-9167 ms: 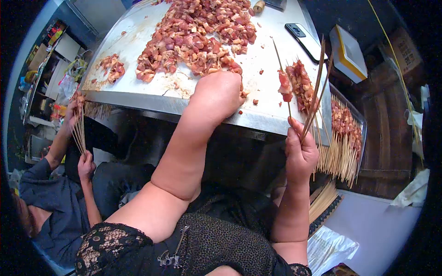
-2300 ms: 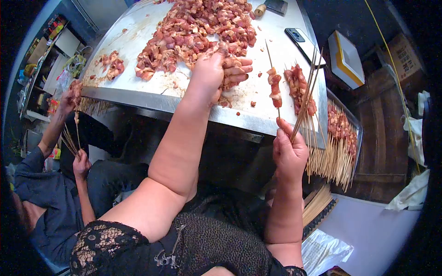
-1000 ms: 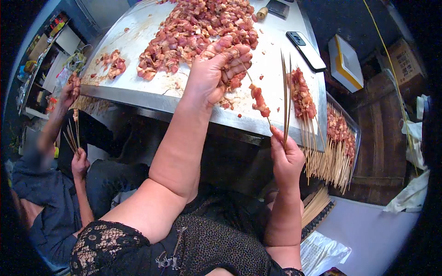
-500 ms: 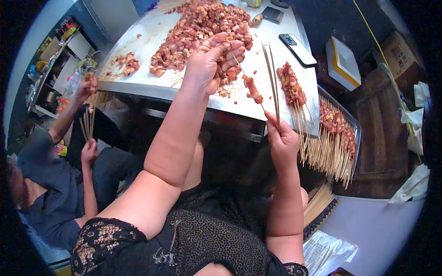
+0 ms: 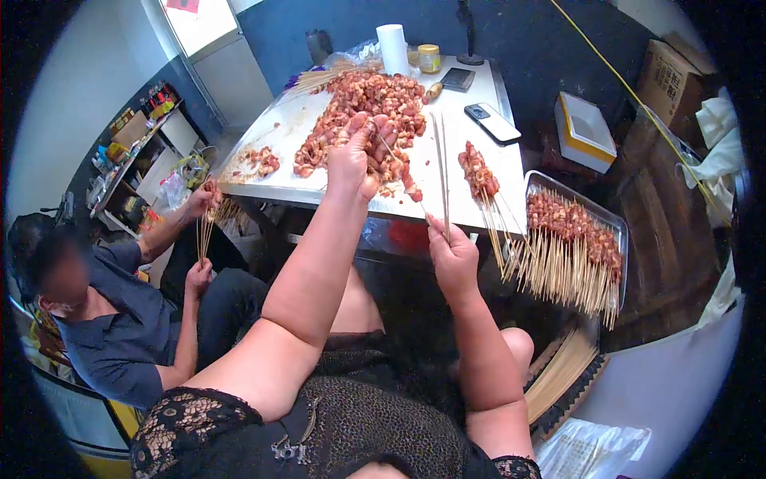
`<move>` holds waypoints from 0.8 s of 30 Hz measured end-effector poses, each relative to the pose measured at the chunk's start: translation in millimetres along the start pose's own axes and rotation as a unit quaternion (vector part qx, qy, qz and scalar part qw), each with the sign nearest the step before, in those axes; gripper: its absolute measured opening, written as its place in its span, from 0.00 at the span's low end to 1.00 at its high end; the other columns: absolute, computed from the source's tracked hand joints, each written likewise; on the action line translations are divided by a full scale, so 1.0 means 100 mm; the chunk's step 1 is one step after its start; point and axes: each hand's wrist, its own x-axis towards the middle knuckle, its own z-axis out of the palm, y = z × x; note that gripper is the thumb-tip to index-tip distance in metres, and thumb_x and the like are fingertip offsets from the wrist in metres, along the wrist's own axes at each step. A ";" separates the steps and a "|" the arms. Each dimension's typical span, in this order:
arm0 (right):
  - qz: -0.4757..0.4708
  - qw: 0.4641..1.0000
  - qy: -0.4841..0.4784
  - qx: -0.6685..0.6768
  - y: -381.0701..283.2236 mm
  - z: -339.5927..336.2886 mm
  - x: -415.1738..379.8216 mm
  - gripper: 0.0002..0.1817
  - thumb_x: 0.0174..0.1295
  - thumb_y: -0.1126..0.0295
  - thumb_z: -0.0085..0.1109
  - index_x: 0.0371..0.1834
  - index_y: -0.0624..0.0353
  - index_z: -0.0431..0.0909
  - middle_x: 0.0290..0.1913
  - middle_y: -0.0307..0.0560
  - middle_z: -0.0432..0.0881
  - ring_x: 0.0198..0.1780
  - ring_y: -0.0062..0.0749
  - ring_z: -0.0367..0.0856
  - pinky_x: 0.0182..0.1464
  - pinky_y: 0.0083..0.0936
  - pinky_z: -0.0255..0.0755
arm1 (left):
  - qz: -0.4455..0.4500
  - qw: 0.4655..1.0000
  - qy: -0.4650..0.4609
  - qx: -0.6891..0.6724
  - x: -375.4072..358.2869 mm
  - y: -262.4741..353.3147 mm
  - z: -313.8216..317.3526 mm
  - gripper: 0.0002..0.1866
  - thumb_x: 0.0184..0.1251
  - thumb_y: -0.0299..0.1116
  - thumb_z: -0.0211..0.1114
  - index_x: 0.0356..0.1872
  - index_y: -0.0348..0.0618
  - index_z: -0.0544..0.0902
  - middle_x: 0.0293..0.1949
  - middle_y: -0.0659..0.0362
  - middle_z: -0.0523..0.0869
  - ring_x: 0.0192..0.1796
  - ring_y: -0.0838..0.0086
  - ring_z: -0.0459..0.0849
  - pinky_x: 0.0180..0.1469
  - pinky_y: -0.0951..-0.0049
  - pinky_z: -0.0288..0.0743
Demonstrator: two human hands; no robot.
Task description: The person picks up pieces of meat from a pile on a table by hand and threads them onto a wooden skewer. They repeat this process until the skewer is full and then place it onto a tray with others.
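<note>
My left hand [image 5: 357,156] is over the near side of a pile of raw meat pieces [image 5: 363,96]. Its fingers are curled around meat at the tip of a bamboo skewer, and the piece is mostly hidden. My right hand [image 5: 454,259] grips that skewer near its lower end, and meat [image 5: 412,190] is threaded partway along it. A couple of bare skewers [image 5: 441,160] stick up from the same fist. To the right, a small stack of meat skewers [image 5: 477,172] lies on the white table [image 5: 299,188], handles pointing toward me.
A metal tray [image 5: 624,247] of finished skewers stands right of the table. A phone [image 5: 492,123], paper roll [image 5: 392,49] and jar [image 5: 429,58] sit farther back. Bare skewers [image 5: 562,367] lie in a box below. At left, a co-worker [image 5: 132,311] holds skewers.
The view has tilted up, showing more of the room. My left fingers have curled from a more spread palm, and the skewer's meat sits closer to my left hand.
</note>
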 end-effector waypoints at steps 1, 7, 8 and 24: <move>0.011 1.000 -0.008 0.014 0.01 0.02 0.00 0.12 0.64 0.74 0.53 0.49 0.65 0.78 0.25 0.26 0.70 0.23 0.07 0.62 0.24 0.08 0.56 | 0.002 1.000 0.009 -0.003 0.00 -0.02 0.02 0.10 0.69 0.25 0.49 0.49 0.40 0.68 0.45 0.47 0.80 0.46 0.61 0.82 0.51 0.63 0.79; 0.030 0.998 -0.023 0.046 0.11 0.11 0.02 0.13 0.63 0.73 0.54 0.49 0.65 0.78 0.27 0.28 0.75 0.26 0.09 0.66 0.27 0.09 0.61 | -0.025 0.998 0.036 -0.035 -0.03 -0.03 -0.04 0.10 0.69 0.28 0.51 0.50 0.41 0.69 0.44 0.48 0.81 0.47 0.60 0.82 0.53 0.61 0.79; 0.027 0.998 -0.024 0.058 0.12 0.14 0.03 0.13 0.63 0.73 0.54 0.49 0.65 0.78 0.27 0.27 0.75 0.25 0.08 0.66 0.26 0.09 0.61 | -0.028 0.999 0.024 -0.026 -0.02 0.00 -0.06 0.10 0.69 0.27 0.50 0.50 0.41 0.69 0.44 0.47 0.81 0.47 0.60 0.82 0.53 0.60 0.79; -0.017 0.999 -0.027 -0.032 0.06 0.10 -0.03 0.12 0.63 0.73 0.53 0.48 0.66 0.78 0.24 0.32 0.74 0.22 0.08 0.66 0.22 0.08 0.58 | -0.159 0.975 -0.100 -0.117 0.06 0.07 -0.31 0.10 0.69 0.31 0.53 0.49 0.48 0.72 0.42 0.55 0.83 0.48 0.58 0.82 0.52 0.57 0.79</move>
